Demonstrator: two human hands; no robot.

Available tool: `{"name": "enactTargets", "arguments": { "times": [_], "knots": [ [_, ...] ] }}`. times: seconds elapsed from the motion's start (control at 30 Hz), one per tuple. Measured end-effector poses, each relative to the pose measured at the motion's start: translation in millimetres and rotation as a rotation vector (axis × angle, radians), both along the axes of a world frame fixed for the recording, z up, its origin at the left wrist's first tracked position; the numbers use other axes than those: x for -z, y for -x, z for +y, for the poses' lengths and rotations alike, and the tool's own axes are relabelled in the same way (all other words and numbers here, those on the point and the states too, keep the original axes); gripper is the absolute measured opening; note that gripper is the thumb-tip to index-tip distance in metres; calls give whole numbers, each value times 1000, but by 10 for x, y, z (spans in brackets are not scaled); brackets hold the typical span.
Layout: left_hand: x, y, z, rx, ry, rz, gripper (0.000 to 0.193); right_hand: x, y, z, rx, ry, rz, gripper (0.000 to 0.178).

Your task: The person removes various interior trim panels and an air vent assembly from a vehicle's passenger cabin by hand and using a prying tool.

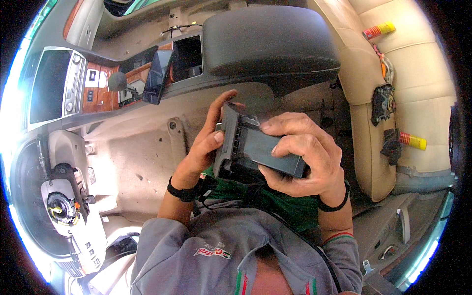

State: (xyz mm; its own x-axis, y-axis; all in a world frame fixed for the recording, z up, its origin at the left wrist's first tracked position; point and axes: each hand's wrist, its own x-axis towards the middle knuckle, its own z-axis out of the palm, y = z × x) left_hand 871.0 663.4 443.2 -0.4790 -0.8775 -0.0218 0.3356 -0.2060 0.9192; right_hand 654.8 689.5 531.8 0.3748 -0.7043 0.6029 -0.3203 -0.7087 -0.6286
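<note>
In front of my chest I hold a black plastic car part, shaped like a shallow frame [227, 142] with a smooth dark grey rectangular box [265, 147] on its right. My left hand [202, 142] is closed on the frame's left edge, thumb on the near face and a finger reaching over the top. Around the box's right end wraps my right hand [312, 152], its fingertips pressed on the smooth face. The hands hide the part's edges, and its exact kind cannot be made out.
A dark armrest [270, 42] and wood-trimmed console lie ahead, with a phone-like slab [158, 76] by the gear lever [117, 81]. The steering column [61, 209] at left lacks its wheel. Spray cans [378, 30] and a black wired part [383, 104] lie on the beige seat at right.
</note>
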Motion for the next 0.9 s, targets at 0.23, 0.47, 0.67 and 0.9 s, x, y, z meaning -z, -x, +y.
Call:
{"name": "enactTargets", "arguments": {
  "times": [0.23, 0.47, 0.67, 0.9],
  "knots": [
    [13, -47, 33, -22, 15, -30, 100, 1, -24, 16, 15, -9, 2, 41],
    [2, -65, 46, -26, 2, -26, 98, -1, -44, 6, -5, -3, 21, 39],
    [14, -79, 53, -41, 20, -34, 95, -43, -61, 22, 24, -43, 28, 37],
    [27, -89, 69, -49, 12, -45, 92, -29, -71, 18, 49, -62, 22, 37]
  ]
}}
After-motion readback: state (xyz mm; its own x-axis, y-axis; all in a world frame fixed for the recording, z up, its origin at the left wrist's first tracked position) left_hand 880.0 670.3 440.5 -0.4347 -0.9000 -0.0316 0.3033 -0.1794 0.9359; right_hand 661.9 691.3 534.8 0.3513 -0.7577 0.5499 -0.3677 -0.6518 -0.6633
